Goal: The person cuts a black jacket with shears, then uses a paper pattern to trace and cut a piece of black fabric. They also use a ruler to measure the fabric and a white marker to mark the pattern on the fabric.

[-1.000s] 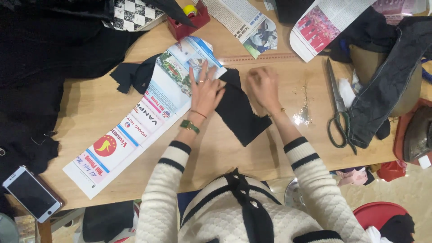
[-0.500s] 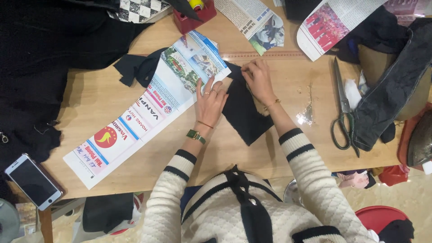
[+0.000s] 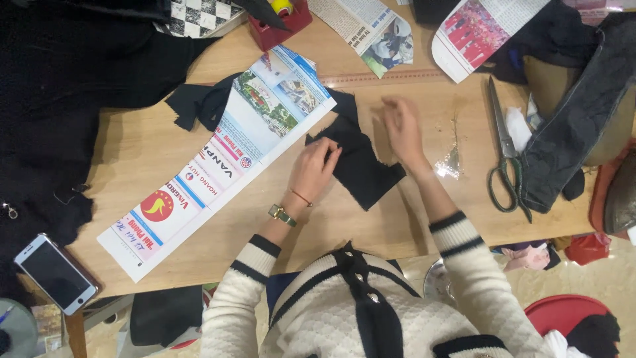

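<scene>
Black cloth [image 3: 361, 166], a small angular piece, lies flat on the wooden table [image 3: 139, 146], just right of the long newspaper strip [image 3: 218, 166] that runs slantwise across the board. The left hand [image 3: 315, 169] rests on the cloth's left edge, its fingers curled and pressing down where cloth meets paper; it grips nothing that I can make out. The right hand [image 3: 401, 129] lies over the cloth's upper right part, fingers spread and blurred, flat rather than closed on anything. More black fabric [image 3: 195, 106] pokes out from under the paper's far side.

By the look of it, the piece is already cut out and laid down, and the smoothing or lining up against the paper is under way. The scissors [image 3: 507, 159] lie well to the right of the cloth, untouched, and the phone [image 3: 56, 273] sits near the table's corner, far left of the paper.

Against the picture half a second ago, the left hand has drawn back from the paper's edge onto the cloth, and the right hand has slid rightward, off the top corner. The cloth and the paper lie much as they did.
</scene>
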